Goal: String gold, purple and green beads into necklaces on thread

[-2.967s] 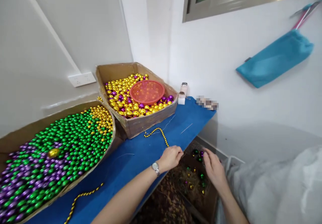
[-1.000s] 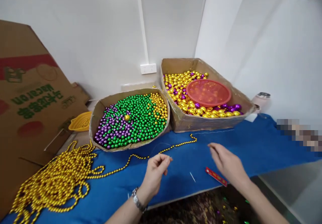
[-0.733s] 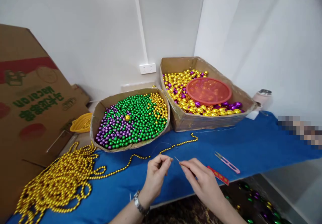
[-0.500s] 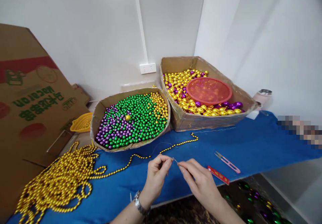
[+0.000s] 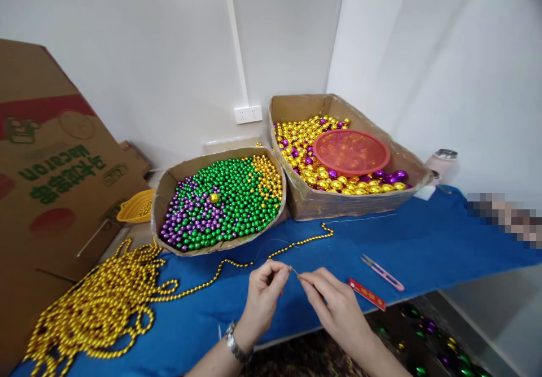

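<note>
My left hand (image 5: 265, 292) and my right hand (image 5: 332, 303) face each other above the blue cloth, both with thumb and forefinger pinched. A thin, pale needle (image 5: 294, 271) spans the small gap between the fingertips. The right fingers grip one end of it; its other end meets the left fingertips, where what is pinched is too small to make out. Just beyond the hands, a string of gold beads (image 5: 279, 251) lies across the cloth, with fine thread near it. It leads left to a heap of gold bead strings (image 5: 97, 303).
One cardboard box (image 5: 220, 247) holds small green, purple and gold beads. A larger box (image 5: 351, 203) holds bigger gold and purple balls and a red plastic basin (image 5: 351, 152). Pink thread snips (image 5: 383, 272) and a red packet (image 5: 367, 294) lie right. A yellow basket (image 5: 131, 210) stands left.
Almost nothing differs. Both hands keep the same pinch and position, and the view has shifted very slightly.
</note>
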A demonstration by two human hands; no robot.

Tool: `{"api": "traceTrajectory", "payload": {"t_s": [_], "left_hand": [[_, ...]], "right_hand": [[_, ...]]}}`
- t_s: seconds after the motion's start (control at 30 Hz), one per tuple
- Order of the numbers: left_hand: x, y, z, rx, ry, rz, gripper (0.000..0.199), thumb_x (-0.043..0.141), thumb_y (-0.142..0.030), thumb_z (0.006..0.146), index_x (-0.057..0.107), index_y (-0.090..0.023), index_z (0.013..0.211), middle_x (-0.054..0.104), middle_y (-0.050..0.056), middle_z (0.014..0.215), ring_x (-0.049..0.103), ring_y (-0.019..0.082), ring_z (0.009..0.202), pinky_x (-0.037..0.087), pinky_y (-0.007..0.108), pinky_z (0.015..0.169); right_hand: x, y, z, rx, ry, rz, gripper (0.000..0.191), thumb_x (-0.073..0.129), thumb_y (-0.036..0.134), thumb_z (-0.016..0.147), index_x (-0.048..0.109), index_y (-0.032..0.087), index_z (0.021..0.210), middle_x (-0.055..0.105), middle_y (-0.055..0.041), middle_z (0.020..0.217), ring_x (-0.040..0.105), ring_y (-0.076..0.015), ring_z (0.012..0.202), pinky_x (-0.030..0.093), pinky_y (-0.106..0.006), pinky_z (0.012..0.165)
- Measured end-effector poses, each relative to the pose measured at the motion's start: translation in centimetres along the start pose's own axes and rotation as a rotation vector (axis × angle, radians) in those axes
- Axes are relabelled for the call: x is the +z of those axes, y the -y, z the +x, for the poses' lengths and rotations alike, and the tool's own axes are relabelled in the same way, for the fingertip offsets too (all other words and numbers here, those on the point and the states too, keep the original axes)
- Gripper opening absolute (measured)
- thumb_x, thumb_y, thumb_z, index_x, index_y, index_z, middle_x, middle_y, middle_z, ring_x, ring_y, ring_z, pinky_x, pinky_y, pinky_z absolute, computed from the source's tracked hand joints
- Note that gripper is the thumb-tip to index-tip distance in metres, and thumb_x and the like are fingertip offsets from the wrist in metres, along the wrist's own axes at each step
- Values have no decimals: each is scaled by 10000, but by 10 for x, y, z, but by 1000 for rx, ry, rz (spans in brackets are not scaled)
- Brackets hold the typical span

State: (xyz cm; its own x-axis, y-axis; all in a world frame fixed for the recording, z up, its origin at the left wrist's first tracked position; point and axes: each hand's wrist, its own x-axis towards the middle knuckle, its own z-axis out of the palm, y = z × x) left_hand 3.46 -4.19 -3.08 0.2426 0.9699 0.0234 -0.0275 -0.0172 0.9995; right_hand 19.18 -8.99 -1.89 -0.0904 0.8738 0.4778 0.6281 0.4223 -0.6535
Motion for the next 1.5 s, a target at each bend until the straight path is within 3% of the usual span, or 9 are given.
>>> {"api": "traceTrajectory", "payload": {"t_s": [0.6,0.7,0.8,0.93,1.03,1.17,1.3,1.4,1.5], "left_hand": [[5,-1,4,-105,32,-157,265,667,-404,753,674,-139,771,545,-2,624,428,86,513,333,211,492],[7,-6,7,-166,64,-275,256,697,-386,729,624,-141,724,534,-18,627,413,69,498,330,201,483],[9,-12,11,-264,71,-483,241,703,-353,727,564,-158,707,452,-56,575,361,55,475,317,185,469],[15,-17,14,-327,94,-654,250,715,-337,712,535,-163,703,471,-38,638,425,72,547,359,188,513],[16,-16,19,-277,86,-643,237,693,-345,730,533,-171,729,510,-10,725,492,114,653,419,234,604],[3,5,28,68,-101,-219,191,561,-349,838,534,-184,744,517,13,764,490,149,725,405,277,698],[-17,45,32,415,-3,493,173,452,-233,887,556,-192,755,554,55,800,477,192,774,370,318,731],[-21,71,31,519,61,847,173,414,-128,864,561,-190,799,573,85,837,481,216,800,369,339,720],[-18,84,31,513,48,1052,155,436,-96,835,559,-187,808,580,90,834,488,223,797,371,346,714]], "right_hand": [[4,1,2,32,89,-15,262,398,275,948,653,228,984,637,-48,804,622,-160,692,503,-272,643],[4,2,2,140,136,140,238,428,312,939,640,225,1006,645,-37,785,628,-156,660,512,-274,619],[5,4,1,331,203,507,260,432,355,941,580,215,1104,663,-25,797,641,-131,617,537,-254,589],[14,5,1,310,63,627,214,522,339,903,625,215,1044,678,-63,969,668,-173,865,550,-304,759],[13,-2,8,206,-158,436,200,545,370,877,664,213,915,679,-54,859,660,-162,743,549,-286,667],[-26,-28,39,305,-342,364,296,410,458,925,550,202,876,618,1,627,592,-117,514,504,-236,505],[-98,-57,91,429,-457,329,318,363,529,916,402,216,873,651,-18,687,556,-92,415,445,-200,412],[-146,-62,130,488,-566,260,280,410,494,912,380,216,898,632,-34,683,506,-62,374,388,-171,388],[-170,-54,154,494,-645,207,262,346,485,940,362,226,978,601,-41,728,501,-53,395,377,-177,401]]}}
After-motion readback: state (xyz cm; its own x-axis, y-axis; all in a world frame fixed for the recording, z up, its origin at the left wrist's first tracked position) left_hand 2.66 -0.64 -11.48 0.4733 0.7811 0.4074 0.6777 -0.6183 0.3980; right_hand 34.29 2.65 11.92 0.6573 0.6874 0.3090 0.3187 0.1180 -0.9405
